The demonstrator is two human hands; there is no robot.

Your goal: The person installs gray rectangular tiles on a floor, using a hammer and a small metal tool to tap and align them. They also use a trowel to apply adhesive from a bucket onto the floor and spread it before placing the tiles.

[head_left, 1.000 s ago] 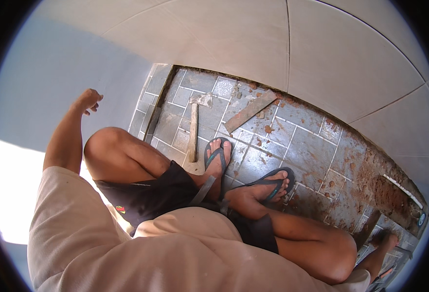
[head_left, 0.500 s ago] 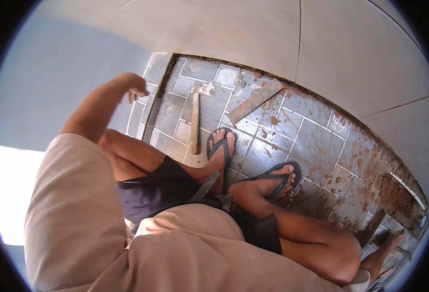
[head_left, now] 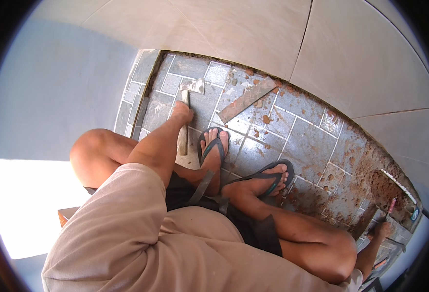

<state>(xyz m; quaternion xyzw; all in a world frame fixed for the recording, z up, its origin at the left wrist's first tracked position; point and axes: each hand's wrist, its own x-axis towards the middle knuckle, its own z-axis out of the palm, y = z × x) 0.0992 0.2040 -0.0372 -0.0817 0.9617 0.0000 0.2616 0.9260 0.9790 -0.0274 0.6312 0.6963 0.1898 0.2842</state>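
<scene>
The left hand (head_left: 182, 113) is down on the wooden handle of the hammer (head_left: 185, 121), which lies on the grey tiled floor (head_left: 302, 146) just above centre-left of the frame, head toward the top; the fingers are hidden under the hand, so whether they have closed on the handle cannot be told. The right hand (head_left: 383, 228) sits at the lower right edge, closed around a thin pink-tipped tool (head_left: 389, 207). The floor patch is hemmed in: a blue wall (head_left: 54, 97) runs down its left edge just beside the hammer, and pale large tiles (head_left: 253, 34) curve along its top and right. Open room is slight on the hammer's left and wider to its right, where a flat strip (head_left: 246, 100) lies slanted among reddish rubble (head_left: 265, 118). Two feet in sandals (head_left: 213, 151) stand just right of the handle's lower end, the nearer one almost touching it. A mound of red debris (head_left: 384, 187) crowds the right edge. Half a second ago the left hand was raised by the wall at upper left, clear of the hammer; it has since come down onto the handle, and the hammer has not shifted on the floor.
</scene>
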